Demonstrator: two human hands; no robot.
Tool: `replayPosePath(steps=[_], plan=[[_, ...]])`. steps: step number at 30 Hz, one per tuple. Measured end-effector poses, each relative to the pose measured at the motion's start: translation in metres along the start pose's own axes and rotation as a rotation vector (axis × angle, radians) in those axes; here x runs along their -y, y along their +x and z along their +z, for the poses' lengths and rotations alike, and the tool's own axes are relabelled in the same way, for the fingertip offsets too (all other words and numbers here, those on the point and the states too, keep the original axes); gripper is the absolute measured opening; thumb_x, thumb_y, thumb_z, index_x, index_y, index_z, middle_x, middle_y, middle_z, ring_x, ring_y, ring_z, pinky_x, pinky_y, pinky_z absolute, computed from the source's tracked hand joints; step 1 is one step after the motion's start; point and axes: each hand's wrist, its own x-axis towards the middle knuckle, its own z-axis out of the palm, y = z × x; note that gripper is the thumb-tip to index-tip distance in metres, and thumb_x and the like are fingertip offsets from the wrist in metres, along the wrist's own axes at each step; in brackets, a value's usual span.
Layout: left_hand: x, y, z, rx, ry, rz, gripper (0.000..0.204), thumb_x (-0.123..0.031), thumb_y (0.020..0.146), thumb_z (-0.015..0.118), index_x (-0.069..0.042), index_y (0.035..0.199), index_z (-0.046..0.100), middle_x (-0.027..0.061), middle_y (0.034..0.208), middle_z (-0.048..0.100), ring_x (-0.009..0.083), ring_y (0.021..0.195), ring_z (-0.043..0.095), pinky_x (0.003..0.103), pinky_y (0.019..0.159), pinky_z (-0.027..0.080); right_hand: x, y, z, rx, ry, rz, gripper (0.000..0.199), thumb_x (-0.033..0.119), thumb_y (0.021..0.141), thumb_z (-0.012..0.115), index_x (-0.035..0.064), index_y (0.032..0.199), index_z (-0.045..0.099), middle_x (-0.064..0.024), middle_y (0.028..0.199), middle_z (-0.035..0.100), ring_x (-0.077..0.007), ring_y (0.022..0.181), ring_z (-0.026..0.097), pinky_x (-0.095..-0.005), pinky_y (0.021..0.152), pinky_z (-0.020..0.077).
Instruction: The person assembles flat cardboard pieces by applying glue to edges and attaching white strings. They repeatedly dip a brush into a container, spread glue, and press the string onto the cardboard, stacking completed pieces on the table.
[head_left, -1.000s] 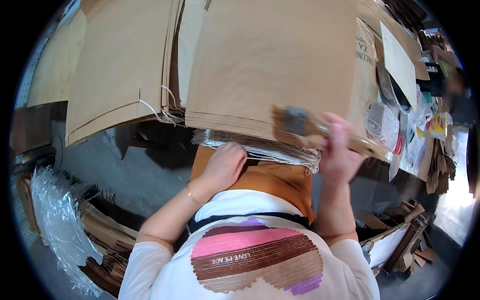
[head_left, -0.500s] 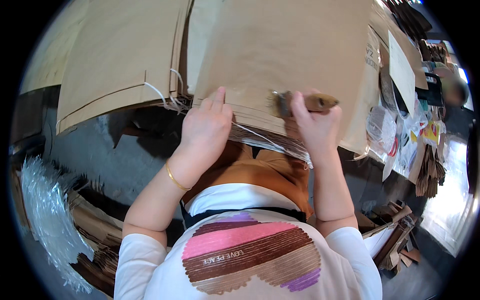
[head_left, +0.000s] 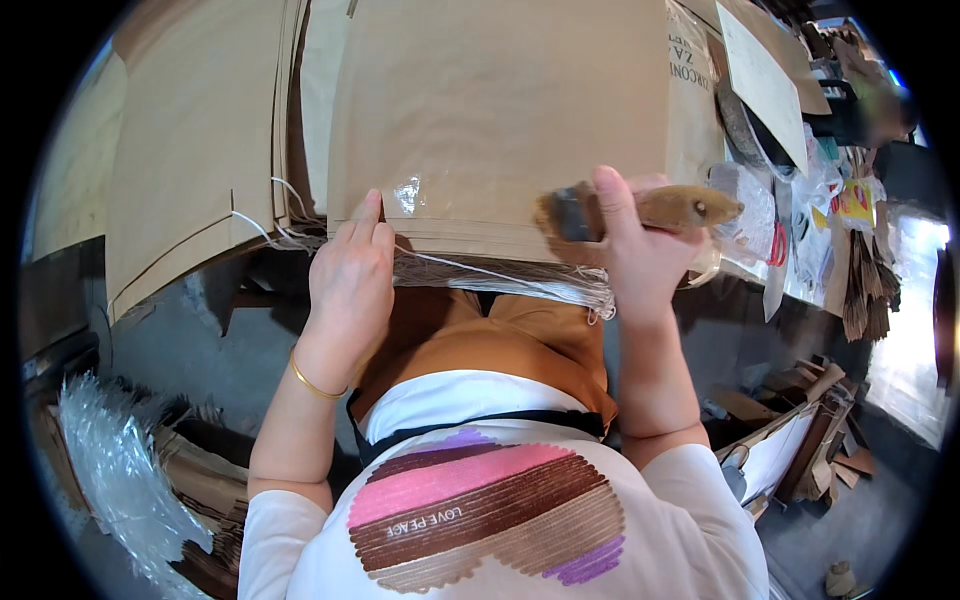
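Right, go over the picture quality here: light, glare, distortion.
Head view: fisheye bends the brown paper stack edges toward a black rim; daylight blows out the far right; a wet patch glints beside the left hand; the right hand and brush are sharp.

The person wears a white short-sleeved T-shirt [head_left: 500, 520] with a heart shape [head_left: 485, 515] on the chest, built of stitched-looking stripes in pink, dark brown, tan and a patch of purple, with small pale lettering across a brown band. A thin black strap [head_left: 480, 422] crosses the waist. Below it are orange-brown trousers [head_left: 490, 340]. The left wrist carries a thin gold bangle [head_left: 315, 383]. Both forearms are bare, and the left hand [head_left: 350, 285] and right hand [head_left: 635, 250] are ungloved.
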Motion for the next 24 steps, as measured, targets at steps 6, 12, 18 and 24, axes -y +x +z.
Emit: replayPosePath(steps=[6,12,18,24], plan=[[0.002,-0.005,0.007,-0.088,-0.011,-0.022,0.006,-0.001,0.083,0.055,0.003,0.087,0.053,0.0221,0.131,0.051,0.0336,0.084,0.060,0.040,0.072,0.051,-0.025,-0.014,0.058,0.156,0.103,-0.340,0.010,0.011,0.079,0.069,0.0034,0.077,0.062,-0.0108,0.072,0.064,-0.0221,0.060,0.063,-0.0296,0.057,0.0509],[-0.001,-0.002,0.008,-0.032,0.040,-0.007,0.011,0.003,0.075,0.058,0.003,0.086,0.055,0.0224,0.130,0.052,0.0315,0.088,0.061,0.037,0.072,0.053,-0.053,0.008,-0.012,0.042,-0.126,0.170,0.018,0.018,0.082,0.064,0.0022,0.073,0.064,-0.0118,0.061,0.064,-0.0231,0.057,0.064,-0.0329,0.056,0.0497],[-0.005,0.000,0.007,-0.017,0.019,-0.043,0.006,0.000,0.083,0.057,0.002,0.082,0.051,0.0231,0.132,0.051,0.0341,0.085,0.060,0.040,0.072,0.051,-0.051,0.031,-0.044,0.060,-0.727,-0.298,0.013,0.014,0.081,0.063,0.0016,0.082,0.065,-0.0093,0.063,0.063,-0.0216,0.056,0.063,-0.0363,0.054,0.0482],[-0.009,-0.002,0.008,0.011,0.020,-0.060,0.009,0.001,0.082,0.059,0.001,0.079,0.050,0.0247,0.134,0.047,0.0355,0.085,0.060,0.041,0.072,0.051,-0.013,0.040,-0.097,-0.104,0.754,-0.030,0.019,0.011,0.089,0.062,-0.0017,0.103,0.065,-0.0085,0.085,0.065,-0.0086,0.071,0.059,-0.0194,0.060,0.0446]])
